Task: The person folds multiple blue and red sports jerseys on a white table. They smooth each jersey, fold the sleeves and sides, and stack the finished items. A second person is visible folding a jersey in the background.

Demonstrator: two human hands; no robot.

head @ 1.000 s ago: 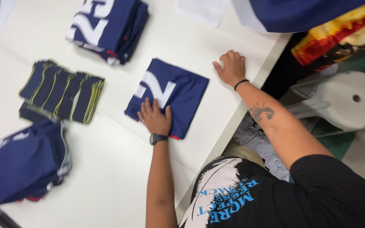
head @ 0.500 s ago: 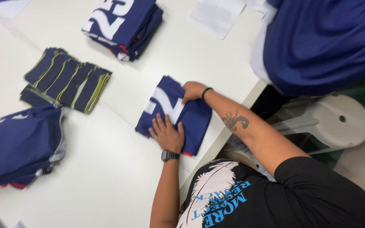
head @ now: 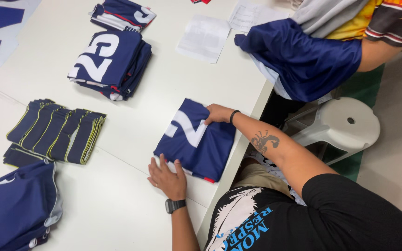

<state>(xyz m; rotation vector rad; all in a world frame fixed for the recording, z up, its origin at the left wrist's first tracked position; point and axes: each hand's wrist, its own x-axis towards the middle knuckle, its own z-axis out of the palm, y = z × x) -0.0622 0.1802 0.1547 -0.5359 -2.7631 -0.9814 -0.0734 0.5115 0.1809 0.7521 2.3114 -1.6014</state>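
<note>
A folded navy jersey (head: 196, 144) with a white numeral lies near the white table's (head: 131, 204) right edge. My right hand (head: 217, 113), on the tattooed arm with a black wristband, grips the jersey's far edge. My left hand (head: 167, 176), with a black watch on the wrist, lies flat with fingers spread on the jersey's near edge and the tabletop beside it.
A stack of folded navy jerseys (head: 110, 62) sits at the back, dark folded pieces with yellow trim (head: 54, 132) at the left, and a navy pile (head: 12, 207) at bottom left. Papers (head: 204, 38) lie near a co-worker handling a navy garment (head: 303, 60). A white stool (head: 345, 123) stands off the table's right edge.
My right hand came off the table's edge and took the jersey's far edge. My left hand slid from the jersey's top to its near edge. The view shifted.
</note>
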